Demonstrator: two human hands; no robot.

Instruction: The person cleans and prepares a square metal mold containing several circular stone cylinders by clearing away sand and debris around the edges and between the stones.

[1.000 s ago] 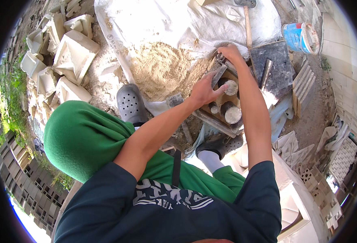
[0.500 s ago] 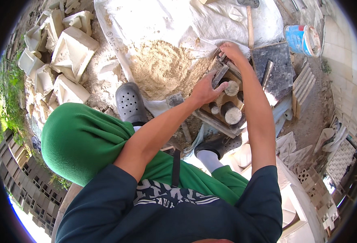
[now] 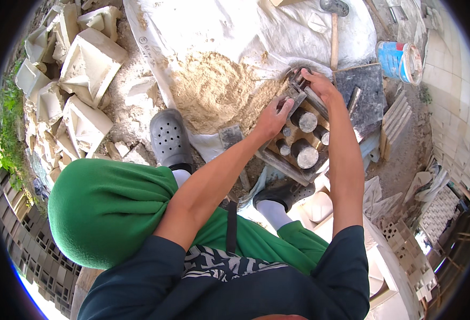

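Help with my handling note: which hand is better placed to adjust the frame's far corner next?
Probably the right hand: its fingers are at that corner of the wooden frame, while the left hand sits closer in, short of it.

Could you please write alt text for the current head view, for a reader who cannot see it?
A person's left hand and right hand are at the far end of a frame holding dark, pale-topped cylinders. To its left, a sandy heap lies on a white sheet; a mallet and a blue bucket are farther off.
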